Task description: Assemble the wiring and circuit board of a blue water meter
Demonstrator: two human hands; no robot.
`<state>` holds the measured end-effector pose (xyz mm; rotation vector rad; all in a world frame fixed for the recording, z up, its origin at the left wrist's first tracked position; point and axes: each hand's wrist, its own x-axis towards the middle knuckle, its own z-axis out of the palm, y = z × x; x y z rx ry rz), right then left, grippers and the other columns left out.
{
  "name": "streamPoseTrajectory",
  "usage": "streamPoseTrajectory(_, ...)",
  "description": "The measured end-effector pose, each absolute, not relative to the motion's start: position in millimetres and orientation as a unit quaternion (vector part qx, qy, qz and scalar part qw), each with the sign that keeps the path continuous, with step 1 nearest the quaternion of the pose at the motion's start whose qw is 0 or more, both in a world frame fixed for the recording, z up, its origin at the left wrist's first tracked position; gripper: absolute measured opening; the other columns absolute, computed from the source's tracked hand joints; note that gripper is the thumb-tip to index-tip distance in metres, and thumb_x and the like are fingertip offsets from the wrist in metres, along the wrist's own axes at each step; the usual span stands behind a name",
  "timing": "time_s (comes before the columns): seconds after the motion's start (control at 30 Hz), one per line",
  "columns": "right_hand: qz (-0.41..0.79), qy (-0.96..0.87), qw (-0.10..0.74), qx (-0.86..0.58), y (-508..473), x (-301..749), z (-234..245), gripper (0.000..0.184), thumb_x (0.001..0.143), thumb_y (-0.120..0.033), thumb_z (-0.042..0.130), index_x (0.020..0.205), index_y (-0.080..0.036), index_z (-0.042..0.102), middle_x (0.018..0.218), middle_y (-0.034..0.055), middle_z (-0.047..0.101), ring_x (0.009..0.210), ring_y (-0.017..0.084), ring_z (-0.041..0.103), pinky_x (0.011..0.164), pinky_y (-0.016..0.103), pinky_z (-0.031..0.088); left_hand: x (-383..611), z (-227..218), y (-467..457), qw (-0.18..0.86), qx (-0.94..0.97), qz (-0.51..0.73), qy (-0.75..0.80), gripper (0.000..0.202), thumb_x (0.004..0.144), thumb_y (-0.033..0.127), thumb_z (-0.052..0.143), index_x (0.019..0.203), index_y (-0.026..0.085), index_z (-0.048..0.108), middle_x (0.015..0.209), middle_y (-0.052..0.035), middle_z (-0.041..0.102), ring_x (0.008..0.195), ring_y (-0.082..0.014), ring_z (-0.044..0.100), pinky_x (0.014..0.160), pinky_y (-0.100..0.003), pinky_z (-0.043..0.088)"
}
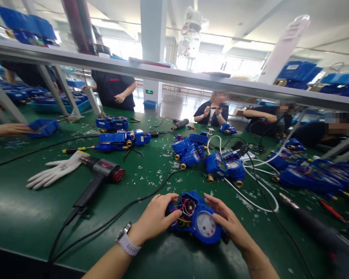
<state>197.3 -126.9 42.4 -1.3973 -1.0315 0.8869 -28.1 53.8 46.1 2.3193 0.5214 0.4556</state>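
Note:
A blue water meter (pixel 208 225) with a round white dial sits on the green bench in front of me. Its housing beside the dial is uncovered, and red and other thin wires show inside. My left hand (pixel 155 217) grips the meter's left side, thumb over the top near the wires. On the other side, my right hand (pixel 231 221) holds the meter with its thumb near the dial; some of its fingertips are hidden behind the meter. A watch with a pale strap (pixel 128 240) is on my left wrist.
A heat gun (pixel 104 170) and a white glove (pixel 56 172) lie at left, a black cord running across the bench. Several blue meters (pixel 189 149) stand farther back. White cable (pixel 264 205) loops at right, near another blurred heat gun (pixel 314 221). Co-workers sit or stand beyond the overhead shelf (pixel 163 73).

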Motion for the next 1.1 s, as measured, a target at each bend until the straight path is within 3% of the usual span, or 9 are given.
streamPoseTrajectory(0.13,0.253,-0.357,0.632,-0.64,-172,196,23,0.051,0.09,-0.057,0.071,0.126,-0.021,0.064,0.136,0.0138,0.051,0.128,0.035,0.042,0.111,0.058,0.027,-4,56,54,0.289,0.927,0.145,0.191,0.041,0.09,0.039,0.058,0.126,0.021,0.052,0.121,-0.0089,0.067,0.108,-0.0269,0.064,0.095,-0.041,0.048)
streamPoseTrajectory(0.27,0.014,-0.218,0.713,-0.667,-232,221,7,0.05,0.086,-0.053,0.077,0.117,-0.015,0.065,0.124,0.0139,0.058,0.122,0.035,0.047,0.111,0.06,0.025,11,59,55,0.236,0.941,0.102,0.218,0.019,0.091,0.037,0.053,0.102,0.022,0.056,0.093,-0.0039,0.07,0.081,-0.0236,0.068,0.071,-0.033,0.048)
streamPoseTrajectory(0.37,-0.176,-0.072,0.747,-0.637,-288,256,5,0.035,0.094,-0.038,0.071,0.117,-0.013,0.06,0.123,0.0103,0.057,0.123,0.03,0.046,0.112,0.055,0.026,15,55,58,0.227,0.947,0.086,0.212,0.015,0.093,0.033,0.047,0.1,0.023,0.054,0.093,-0.0023,0.07,0.077,-0.0214,0.068,0.067,-0.03,0.046)
streamPoseTrajectory(0.43,-0.236,0.031,0.747,-0.62,-325,280,8,0.024,0.096,-0.023,0.068,0.116,-0.013,0.059,0.122,0.0087,0.055,0.117,0.028,0.05,0.104,0.049,0.039,15,49,60,0.232,0.946,0.091,0.209,0.019,0.094,0.033,0.044,0.105,0.025,0.057,0.101,-0.002,0.07,0.082,-0.021,0.069,0.07,-0.03,0.048)
streamPoseTrajectory(0.5,-0.214,0.122,0.749,-0.614,-355,300,11,0.018,0.096,-0.014,0.068,0.111,-0.013,0.059,0.113,0.0067,0.057,0.099,0.023,0.058,0.084,0.037,0.053,14,42,61,0.232,0.943,0.103,0.214,0.026,0.094,0.035,0.041,0.112,0.029,0.06,0.11,-0.0012,0.071,0.089,-0.0214,0.07,0.075,-0.031,0.051)
streamPoseTrajectory(0.6,-0.082,0.202,0.764,-0.607,-379,320,12,0.009,0.098,-0.016,0.066,0.103,-0.012,0.06,0.099,0.0045,0.058,0.078,0.017,0.06,0.064,0.026,0.054,11,35,58,0.21,0.946,0.118,0.218,0.037,0.095,0.037,0.037,0.119,0.031,0.064,0.115,-0.0013,0.071,0.094,-0.0228,0.071,0.078,-0.031,0.054)
streamPoseTrajectory(0.8,0.132,0.217,0.795,-0.551,-386,348,18,0.015,0.107,-0.024,0.054,0.106,-0.011,0.061,0.096,0.0054,0.06,0.075,0.017,0.062,0.063,0.027,0.056,8,31,47,0.191,0.949,0.111,0.226,0.044,0.093,0.05,0.042,0.126,0.03,0.063,0.117,-0.0031,0.071,0.091,-0.0235,0.071,0.077,-0.031,0.056)
streamPoseTrajectory(0.97,0.168,0.172,0.824,-0.514,-377,360,19,0.014,0.107,-0.024,0.054,0.112,-0.012,0.058,0.101,0.0064,0.06,0.068,0.015,0.06,0.055,0.023,0.054,9,24,44,0.209,0.939,0.104,0.252,0.046,0.092,0.048,0.04,0.125,0.026,0.062,0.125,-0.0046,0.068,0.098,-0.0256,0.071,0.091,-0.038,0.056)
streamPoseTrajectory(1.1,0.169,0.137,0.842,-0.493,-364,360,12,0.014,0.106,-0.025,0.058,0.105,-0.011,0.059,0.097,0.005,0.06,0.064,0.013,0.058,0.054,0.022,0.053,12,18,41,0.216,0.93,0.11,0.276,0.045,0.091,0.048,0.037,0.121,0.027,0.062,0.124,-0.0048,0.069,0.102,-0.0266,0.071,0.089,-0.039,0.056)
